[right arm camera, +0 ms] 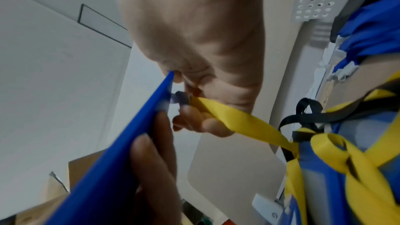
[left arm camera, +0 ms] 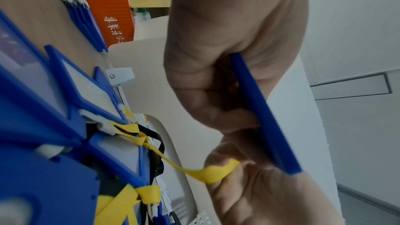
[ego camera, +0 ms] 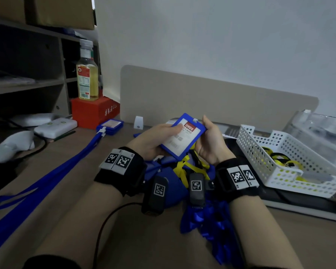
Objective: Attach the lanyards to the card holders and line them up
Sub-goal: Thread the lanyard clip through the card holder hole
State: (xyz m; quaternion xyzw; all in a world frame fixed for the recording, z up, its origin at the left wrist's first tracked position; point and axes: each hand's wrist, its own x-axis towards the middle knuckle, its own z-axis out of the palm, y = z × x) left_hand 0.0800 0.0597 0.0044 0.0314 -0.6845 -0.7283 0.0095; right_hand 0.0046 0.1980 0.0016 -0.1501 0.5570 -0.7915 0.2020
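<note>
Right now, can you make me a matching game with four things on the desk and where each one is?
Things:
1. oil bottle
2. blue card holder
3. white basket
4. long blue lanyards

Places:
A. on the desk, far right
B. stretched out on the desk, left
C. standing on the red box
D. held in both hands

Pairs: 1-C, 2-D, 3-A, 4-B
</note>
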